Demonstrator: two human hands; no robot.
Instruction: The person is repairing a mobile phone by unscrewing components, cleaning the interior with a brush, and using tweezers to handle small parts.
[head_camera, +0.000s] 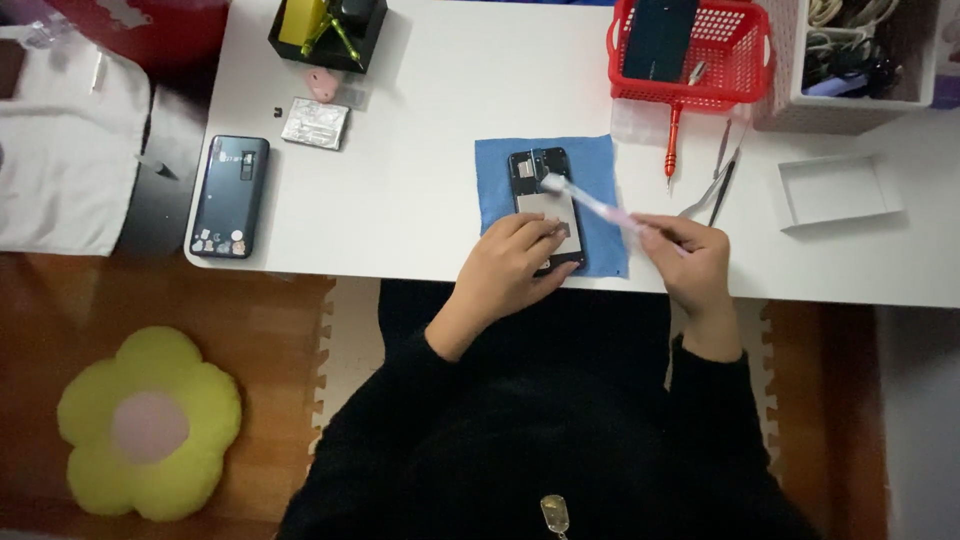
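Note:
An opened black phone with its back cover off lies on a blue cloth near the front edge of the white table. My left hand presses down on the phone's lower end. My right hand grips a pale pink toothbrush, whose brush head rests on the phone's upper half.
A dark phone back cover and a silvery battery lie at the table's left. A black tool holder stands at the back. A red basket, an orange screwdriver, tweezers, a white lid and a white crate are at the right.

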